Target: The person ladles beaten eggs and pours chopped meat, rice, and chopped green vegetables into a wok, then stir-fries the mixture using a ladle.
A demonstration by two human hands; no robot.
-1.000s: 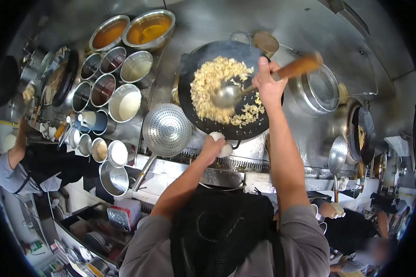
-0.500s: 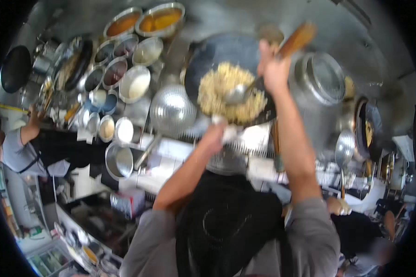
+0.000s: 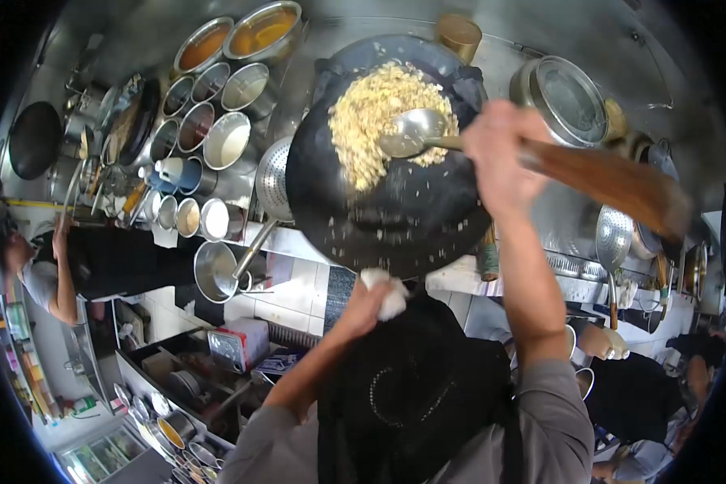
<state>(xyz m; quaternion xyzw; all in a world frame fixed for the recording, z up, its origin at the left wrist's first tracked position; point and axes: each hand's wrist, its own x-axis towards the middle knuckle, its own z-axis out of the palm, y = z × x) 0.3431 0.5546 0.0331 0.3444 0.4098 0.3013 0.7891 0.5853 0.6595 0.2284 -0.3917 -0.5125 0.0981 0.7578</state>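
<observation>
A large black wok (image 3: 395,218) is in front of me, with fried rice (image 3: 363,121) heaped toward its far left side. Loose grains dot the bare near part of the pan. My right hand (image 3: 504,157) is closed round the shaft of a wok ladle (image 3: 419,129). Its metal bowl rests in the rice, and its thick wooden handle sticks out to the right. At the near rim of the wok, my left hand (image 3: 361,308) grips a folded white cloth (image 3: 387,294). Whatever lies under the cloth is hidden.
Several metal pots of sauces and seasonings (image 3: 227,139) stand at the left. A perforated strainer (image 3: 274,179) lies against the wok's left side. A lidded steel pot (image 3: 569,101) stands at the right. Co-workers are at the far left (image 3: 52,278) and lower right (image 3: 633,403).
The wok has come nearer to my body, with my left hand and the cloth. The rice now sits toward the far side. The ladle's handle has swung down to the right.
</observation>
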